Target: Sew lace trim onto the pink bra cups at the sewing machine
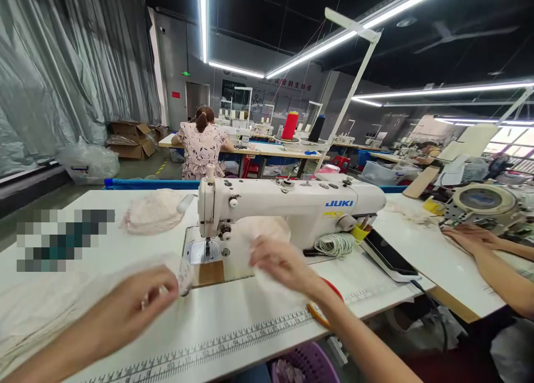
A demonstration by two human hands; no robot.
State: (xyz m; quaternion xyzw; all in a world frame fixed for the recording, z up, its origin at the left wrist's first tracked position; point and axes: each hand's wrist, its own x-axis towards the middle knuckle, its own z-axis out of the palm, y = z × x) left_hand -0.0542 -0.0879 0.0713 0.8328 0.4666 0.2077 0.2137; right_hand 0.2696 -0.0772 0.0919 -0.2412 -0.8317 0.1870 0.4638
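A white sewing machine (271, 205) stands on the white table (233, 316). My left hand (142, 299), its fingers curled, is on pale sheer fabric (183, 274) left of the needle plate. My right hand (279, 260) is in front of the machine's body, fingers bent together around another thin pale piece (271, 285), part of which lies behind the hand. Motion blurs both hands somewhat. More pale fabric (33, 305) spreads under and beside my left forearm. A pile of pale pieces (156, 210) lies behind, left of the machine.
Orange-handled scissors (319, 316) lie near the front edge, right of a printed ruler. A cord coil (334, 244) and a black device (387, 255) sit at right. A purple basket (306, 363) is below. Another person's hands (471, 238) work at the right table.
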